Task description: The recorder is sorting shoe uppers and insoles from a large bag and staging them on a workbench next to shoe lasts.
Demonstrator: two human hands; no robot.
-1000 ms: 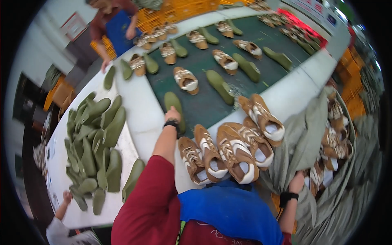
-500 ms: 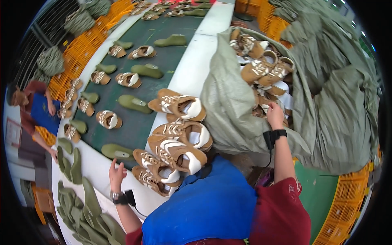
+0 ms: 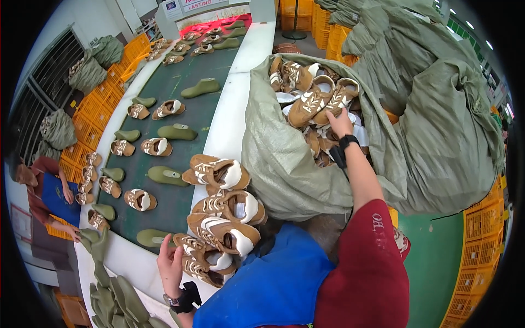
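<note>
Inside the mouth of a grey-green woven sack (image 3: 284, 169), my right hand (image 3: 341, 124) closes its fingers at the toe of a brown sneaker (image 3: 340, 99) with white laces. Another brown sneaker (image 3: 310, 104) lies right beside it, among several more in the sack. My left hand (image 3: 170, 269) holds nothing, its fingers apart and raised beside a row of brown-and-white sneakers (image 3: 224, 232) on the white table edge. Just past its fingertips, a green shoe last (image 3: 152, 237) lies on the dark green belt.
More lasts (image 3: 176, 131) and shoes stand in rows along the belt (image 3: 183, 150). At the left, a co-worker in a blue apron (image 3: 59, 194) reaches to lasts on the table. Lasts are piled at the lower left (image 3: 123, 298). Orange crates (image 3: 481, 246) line the right side.
My right hand has moved farther into the sack, up to a sneaker's toe. My left hand has shifted slightly nearer the sneaker row. The view has tilted upward, and the co-worker's hand is on the lasts.
</note>
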